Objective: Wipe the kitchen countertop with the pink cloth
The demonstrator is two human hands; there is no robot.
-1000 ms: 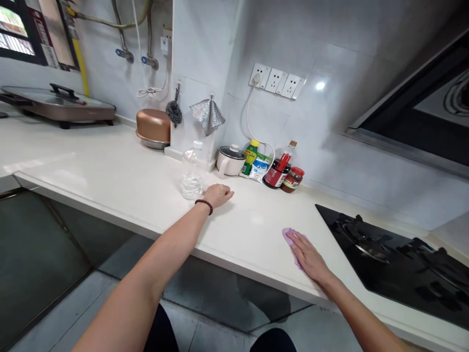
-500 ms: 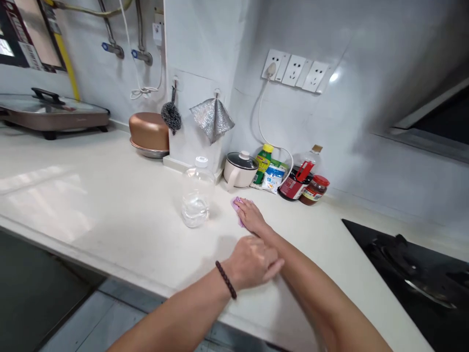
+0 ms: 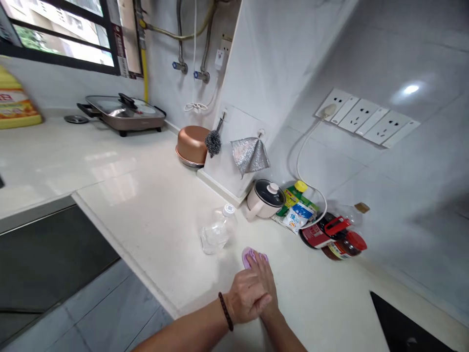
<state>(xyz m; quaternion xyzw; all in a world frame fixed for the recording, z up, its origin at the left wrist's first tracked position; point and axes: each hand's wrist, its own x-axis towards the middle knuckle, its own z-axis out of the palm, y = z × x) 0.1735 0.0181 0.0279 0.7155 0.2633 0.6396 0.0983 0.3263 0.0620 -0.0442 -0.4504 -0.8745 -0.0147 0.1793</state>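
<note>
My right hand presses a crumpled pink-purple cloth onto the white countertop, its fingers stretched over the cloth. Closed into a fist, my left hand is above my right wrist and hides part of it. Nothing shows between its fingers, and a dark bead bracelet circles that wrist. Just left of the cloth stands a clear plastic bottle with a white cap and some clear liquid inside. A small cream pot with a glass lid sits behind it to the right.
Beside the pot are a green bottle, a white-blue packet and red-lidded jar. A black stove lies at right. Farther back are a copper pan and an electric griddle. The counter edge runs along the left.
My view has swung left, showing the window. The cloth under my right hand is nearer the counter's front, and my left fist now overlaps my right wrist instead of the forearm.
</note>
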